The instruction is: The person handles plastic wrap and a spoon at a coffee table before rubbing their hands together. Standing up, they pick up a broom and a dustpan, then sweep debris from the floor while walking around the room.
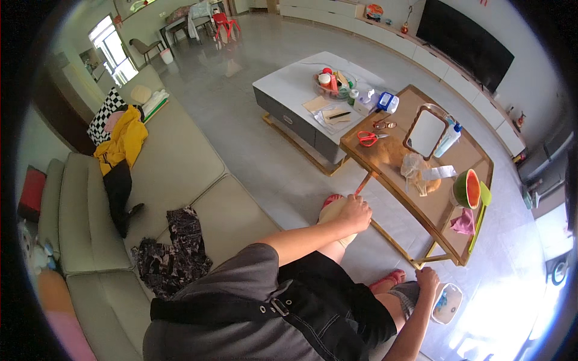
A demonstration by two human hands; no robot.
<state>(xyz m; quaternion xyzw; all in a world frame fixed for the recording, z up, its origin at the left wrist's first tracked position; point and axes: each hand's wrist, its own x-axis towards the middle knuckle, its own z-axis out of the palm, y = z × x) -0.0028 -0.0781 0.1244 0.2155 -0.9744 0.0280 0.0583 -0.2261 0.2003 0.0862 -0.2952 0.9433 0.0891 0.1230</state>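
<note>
My left hand [356, 214] lies with curled fingers on my left knee, over a cream-coloured cloth covering [333, 213]. Over by my other knee, which has a grey covering [406, 293], is my right hand [427, 277], its fingers bent; their undersides are hidden in both hands. Before me stands a brown-topped table [402, 101] with a gold frame. It bears red-handled scissors [368, 138], glasses [384, 125], a framed mirror [425, 131], a pump bottle [448, 140], a plastic bag [412, 169], a cut watermelon [467, 189], a pink cloth [463, 222] and a lime-green long-handled tool [479, 221].
A white bin [448, 303] stands beside my right hand. Beyond the table is a marble-look coffee table [289, 79] with a filled bowl [335, 84], papers, a pen and tissues. A sofa [180, 131] with clothes lies at left. Part of another person [56, 291] shows at the lower left edge.
</note>
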